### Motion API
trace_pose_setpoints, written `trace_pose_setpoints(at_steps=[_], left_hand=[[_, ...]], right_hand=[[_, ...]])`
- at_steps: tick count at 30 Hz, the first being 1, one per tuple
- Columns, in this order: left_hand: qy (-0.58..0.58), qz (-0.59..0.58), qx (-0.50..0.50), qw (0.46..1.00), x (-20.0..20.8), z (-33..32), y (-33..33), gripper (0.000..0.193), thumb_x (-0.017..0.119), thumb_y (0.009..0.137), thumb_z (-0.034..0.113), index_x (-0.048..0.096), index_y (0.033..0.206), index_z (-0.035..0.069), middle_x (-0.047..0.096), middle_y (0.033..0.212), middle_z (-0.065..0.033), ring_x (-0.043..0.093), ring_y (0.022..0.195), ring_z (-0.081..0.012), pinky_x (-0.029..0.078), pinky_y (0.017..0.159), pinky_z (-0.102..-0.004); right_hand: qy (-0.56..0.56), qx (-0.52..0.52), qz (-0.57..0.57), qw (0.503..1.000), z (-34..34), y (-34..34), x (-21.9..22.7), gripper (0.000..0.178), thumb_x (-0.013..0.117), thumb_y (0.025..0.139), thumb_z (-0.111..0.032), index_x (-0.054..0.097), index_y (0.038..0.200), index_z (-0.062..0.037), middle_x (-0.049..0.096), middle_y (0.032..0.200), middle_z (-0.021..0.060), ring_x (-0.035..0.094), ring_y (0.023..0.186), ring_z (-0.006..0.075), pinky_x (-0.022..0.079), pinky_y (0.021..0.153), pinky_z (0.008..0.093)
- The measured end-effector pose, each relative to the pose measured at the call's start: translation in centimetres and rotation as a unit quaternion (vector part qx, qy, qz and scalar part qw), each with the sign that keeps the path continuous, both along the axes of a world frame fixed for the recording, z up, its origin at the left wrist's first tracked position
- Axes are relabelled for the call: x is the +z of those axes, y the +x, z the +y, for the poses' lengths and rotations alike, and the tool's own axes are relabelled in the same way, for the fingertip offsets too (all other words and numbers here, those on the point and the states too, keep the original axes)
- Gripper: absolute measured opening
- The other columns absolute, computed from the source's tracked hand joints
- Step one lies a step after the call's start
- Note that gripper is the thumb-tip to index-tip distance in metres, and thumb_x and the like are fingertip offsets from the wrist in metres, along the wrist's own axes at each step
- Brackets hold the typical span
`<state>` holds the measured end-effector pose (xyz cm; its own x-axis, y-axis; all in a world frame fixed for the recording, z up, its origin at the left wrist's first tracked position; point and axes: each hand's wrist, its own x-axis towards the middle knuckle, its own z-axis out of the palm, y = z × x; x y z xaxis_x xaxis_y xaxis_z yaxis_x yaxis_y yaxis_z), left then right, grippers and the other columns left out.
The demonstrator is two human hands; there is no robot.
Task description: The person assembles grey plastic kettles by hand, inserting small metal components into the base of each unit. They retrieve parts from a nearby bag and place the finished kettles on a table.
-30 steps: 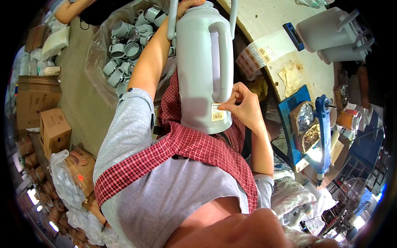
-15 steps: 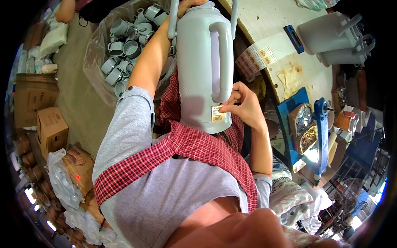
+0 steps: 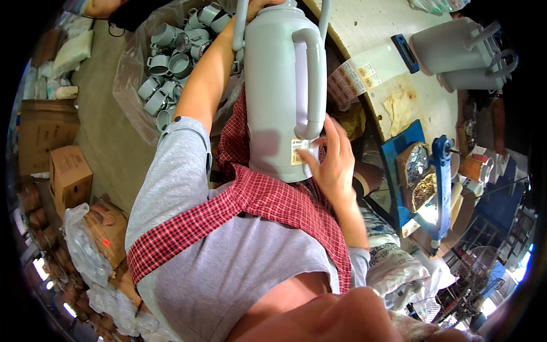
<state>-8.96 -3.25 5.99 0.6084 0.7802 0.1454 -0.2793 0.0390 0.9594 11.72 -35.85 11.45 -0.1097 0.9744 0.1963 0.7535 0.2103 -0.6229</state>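
Note:
A pale grey jug-shaped vacuum flask [image 3: 273, 97] lies along my lap, its base toward my body and its neck away from me. My left hand [image 3: 263, 5] grips it at the far neck end, the fingers partly cut off by the picture's top edge. Near the base, below the side handle [image 3: 314, 85], a small printed label [image 3: 298, 153] is stuck on the wall. Beside it my right hand [image 3: 336, 162] is open, fingers stretched along the flask's side and the thumb at the label's right edge.
On my right, a worktable [image 3: 364, 23] carries a label sheet [image 3: 346, 85], a dark blue tool [image 3: 404, 54] and more grey flasks [image 3: 447, 45]. A blue metal stand [image 3: 441, 188] is nearer. At left, a plastic-lined bin holds grey cups [image 3: 181, 65]; cardboard boxes [image 3: 69, 179] stand behind.
My right hand has gone from pinching at the label to open fingers beside it, and the label shows more fully. The flask has shifted slightly; my left hand keeps its grip.

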Motion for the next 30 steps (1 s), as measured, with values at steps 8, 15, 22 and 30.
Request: trace_pose_setpoints(at_steps=[8,15,22,30], left_hand=[[-0.015,0.052,0.112,0.992,4.4,5.0,-1.5,0.028,0.057,0.09,0.03,0.067,0.079,0.006,0.066,0.074,-0.0018,0.06,0.067,-0.0118,0.048,0.064,-0.0277],[0.437,0.151,0.291,0.838,23.5,15.4,3.6,0.033,0.06,0.088,0.031,0.066,0.071,0.003,0.063,0.064,-0.0047,0.059,0.059,-0.0147,0.045,0.057,-0.031],[0.637,0.357,0.317,0.605,25.4,30.3,9.3,0.04,0.063,0.085,0.038,0.068,0.071,0.001,0.063,0.06,-0.0147,0.062,0.055,-0.0256,0.046,0.055,-0.0383],[0.7,0.22,0.361,0.576,24.3,36.9,9.0,0.037,0.059,0.096,0.037,0.069,0.111,0.004,0.074,0.099,-0.0078,0.069,0.089,-0.02,0.052,0.08,-0.0356]], right_hand=[[0.01,-0.013,-0.071,0.997,0.2,9.3,-2.9,0.098,0.054,0.081,-0.071,0.039,0.146,0.0005,0.043,0.149,0.0213,0.034,0.141,0.0416,0.019,0.116,0.0603],[0.377,-0.287,0.003,0.881,21.9,32.3,14.3,0.042,0.068,0.092,-0.024,0.06,0.129,-0.0049,0.068,0.114,0.012,0.069,0.093,0.0193,0.054,0.081,0.0324],[0.285,-0.386,0.042,0.876,34.6,33.7,12.9,0.028,0.066,0.085,-0.011,0.066,0.111,0.0,0.065,0.08,0.006,0.061,0.072,0.0158,0.049,0.08,0.0331],[0.401,-0.135,0.338,0.841,24.0,25.1,24.3,0.042,0.053,0.101,-0.026,0.055,0.126,0.0076,0.046,0.071,-0.0031,0.04,0.058,0.0044,0.031,0.05,0.0192]])
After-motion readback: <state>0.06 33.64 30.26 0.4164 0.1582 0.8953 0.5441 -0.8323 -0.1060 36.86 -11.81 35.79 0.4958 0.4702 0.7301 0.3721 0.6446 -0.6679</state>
